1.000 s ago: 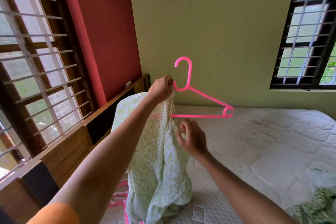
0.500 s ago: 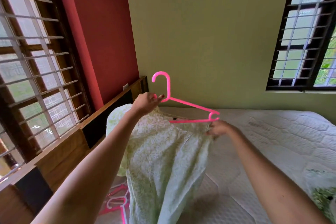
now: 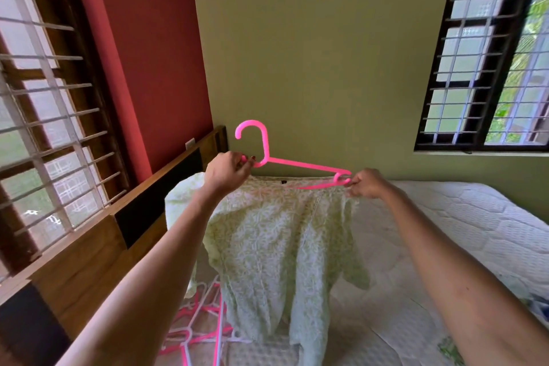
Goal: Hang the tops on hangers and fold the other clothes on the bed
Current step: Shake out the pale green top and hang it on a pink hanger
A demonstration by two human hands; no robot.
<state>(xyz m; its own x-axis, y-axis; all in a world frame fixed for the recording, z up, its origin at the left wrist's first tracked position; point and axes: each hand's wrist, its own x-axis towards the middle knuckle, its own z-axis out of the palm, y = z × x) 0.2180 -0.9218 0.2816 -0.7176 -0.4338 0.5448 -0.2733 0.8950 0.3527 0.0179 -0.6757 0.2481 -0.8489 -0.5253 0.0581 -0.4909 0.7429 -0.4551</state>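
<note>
two hands (image 3: 227,171) (image 3: 368,184) each pinch one green top (image 3: 279,235) on one pink hanger (image 3: 297,162) above the bed (image 3: 463,217).

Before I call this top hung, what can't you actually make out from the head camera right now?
- Left end of the pink plastic hanger: hidden by the left hand and the pale green printed cotton top.
- Whether the hanger's right end is inside the shoulder: the right hand covers it.
- The top's hem: cut off by the bottom edge.
- Pile of pink and white hangers: partly behind the top, count unclear.
- Patterned cloth at the lower right edge: cut off by the frame.
</note>
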